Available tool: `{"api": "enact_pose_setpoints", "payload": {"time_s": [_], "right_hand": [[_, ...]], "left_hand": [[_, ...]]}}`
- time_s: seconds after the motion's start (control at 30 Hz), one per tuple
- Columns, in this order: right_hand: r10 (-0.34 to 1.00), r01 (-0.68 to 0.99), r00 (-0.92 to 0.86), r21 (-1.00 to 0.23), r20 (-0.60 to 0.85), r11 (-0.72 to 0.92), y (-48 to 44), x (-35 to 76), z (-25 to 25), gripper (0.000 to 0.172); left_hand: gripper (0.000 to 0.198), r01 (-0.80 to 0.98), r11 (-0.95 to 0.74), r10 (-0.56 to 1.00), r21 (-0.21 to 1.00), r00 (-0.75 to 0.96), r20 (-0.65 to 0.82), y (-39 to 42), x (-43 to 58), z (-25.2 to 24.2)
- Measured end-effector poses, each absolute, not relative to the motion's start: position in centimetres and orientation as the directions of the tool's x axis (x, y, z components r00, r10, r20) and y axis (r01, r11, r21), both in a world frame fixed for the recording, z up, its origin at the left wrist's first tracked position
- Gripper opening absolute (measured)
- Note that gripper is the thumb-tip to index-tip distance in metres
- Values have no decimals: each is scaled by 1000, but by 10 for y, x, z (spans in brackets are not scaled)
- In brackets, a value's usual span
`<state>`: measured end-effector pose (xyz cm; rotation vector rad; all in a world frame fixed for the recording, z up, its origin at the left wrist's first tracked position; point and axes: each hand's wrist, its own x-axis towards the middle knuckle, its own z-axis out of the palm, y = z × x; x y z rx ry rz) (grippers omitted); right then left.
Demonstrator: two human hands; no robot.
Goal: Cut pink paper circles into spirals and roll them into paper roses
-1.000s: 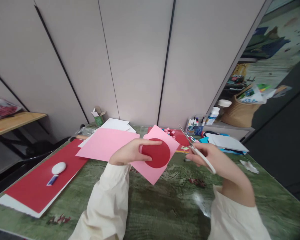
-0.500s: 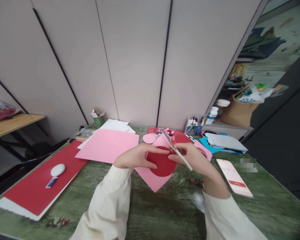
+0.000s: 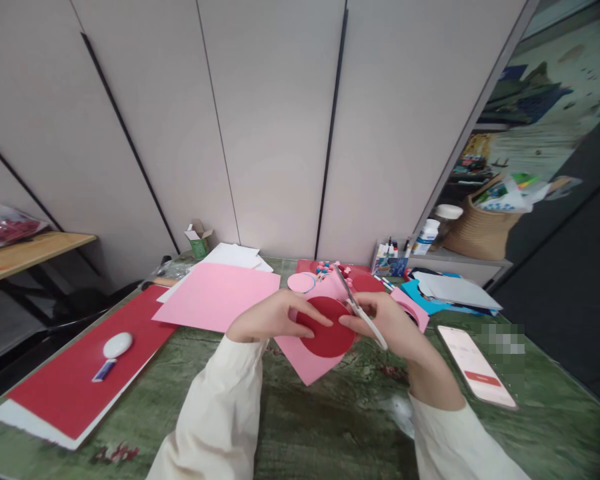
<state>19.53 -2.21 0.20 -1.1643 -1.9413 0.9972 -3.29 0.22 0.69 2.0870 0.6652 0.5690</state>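
Above the middle of the tabletop point(image 3: 330, 427), the left hand point(image 3: 275, 317) is grasping a red disc point(image 3: 327, 343) together with a pink sheet point(image 3: 307, 368) underneath. The right hand point(image 3: 383, 320) is gripping white-handled scissors point(image 3: 373, 325), its fingertips also touching the disc's right side. A phone point(image 3: 475, 367) is lying toward the tabletop's right edge; a long red sheet point(image 3: 75, 387) is running along the left edge.

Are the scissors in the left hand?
No, the right hand holds the scissors, while the left hand is on the red circle.
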Motion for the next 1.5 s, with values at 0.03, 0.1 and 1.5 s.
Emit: {"api": "enact_pose_setpoints", "payload": {"time_s": [0.03,0.1,1.5], "right_hand": [[912,408,-375,-853,168,325,-21,197,2,31],[927,392,-296,-855,231,338,-18,202,0,32],[864,384,-385,-796,324,469,-56,206,21,33]], "left_hand": [[28,255,-482,671,838,722,167,4,-36,6],[24,205,-457,743,866,622,245,9,-43,4],[43,-363,-342,936,867,-212,281,-9,18,-27]]}}
